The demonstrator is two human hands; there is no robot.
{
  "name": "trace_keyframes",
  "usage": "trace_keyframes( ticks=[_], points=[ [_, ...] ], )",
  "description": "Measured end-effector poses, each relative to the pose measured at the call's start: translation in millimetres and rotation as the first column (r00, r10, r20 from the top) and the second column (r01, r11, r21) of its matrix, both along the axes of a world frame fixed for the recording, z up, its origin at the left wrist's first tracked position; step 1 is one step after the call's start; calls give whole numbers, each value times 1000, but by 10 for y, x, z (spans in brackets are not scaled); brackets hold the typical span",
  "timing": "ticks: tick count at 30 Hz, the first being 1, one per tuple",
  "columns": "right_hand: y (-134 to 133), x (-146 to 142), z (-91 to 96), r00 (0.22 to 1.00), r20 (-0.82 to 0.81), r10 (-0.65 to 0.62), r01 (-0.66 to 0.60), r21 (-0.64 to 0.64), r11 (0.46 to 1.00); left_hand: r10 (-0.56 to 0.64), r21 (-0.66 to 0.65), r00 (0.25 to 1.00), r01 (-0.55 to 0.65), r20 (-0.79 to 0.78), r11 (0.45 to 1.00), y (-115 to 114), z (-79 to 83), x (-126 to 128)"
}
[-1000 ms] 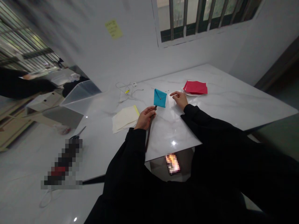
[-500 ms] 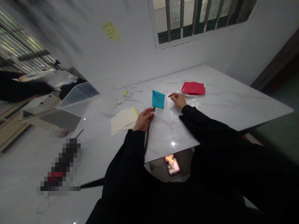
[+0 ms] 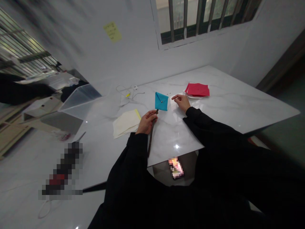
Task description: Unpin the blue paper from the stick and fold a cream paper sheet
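Just below the blue envelope-shaped pouch (image 3: 161,102), the left hand (image 3: 145,122) pinches a thin brown strip (image 3: 150,141), while the right hand (image 3: 182,102) hovers beside the pouch, half-curled — any grip unclear — so a slack pinch could let the pouch twist or tip.

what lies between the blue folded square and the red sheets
In the head view, the right hand, a pale sheet partly hidden behind it, and two tiny bits farther back.
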State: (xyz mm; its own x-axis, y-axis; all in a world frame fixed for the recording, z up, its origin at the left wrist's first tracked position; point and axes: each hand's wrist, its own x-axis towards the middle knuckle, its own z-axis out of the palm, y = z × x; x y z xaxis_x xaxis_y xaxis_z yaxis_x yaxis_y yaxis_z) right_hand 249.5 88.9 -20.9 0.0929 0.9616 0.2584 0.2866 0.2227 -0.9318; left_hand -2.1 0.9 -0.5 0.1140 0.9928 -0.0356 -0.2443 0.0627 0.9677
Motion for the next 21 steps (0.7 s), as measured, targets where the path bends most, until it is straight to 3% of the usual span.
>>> trace_keyframes(
  ticks=[21],
  points=[
    [94,3,-105,1000,14,2,-2,33,999,5,-14,1000,-5,15,1000,18,-27,-2]
  ],
)
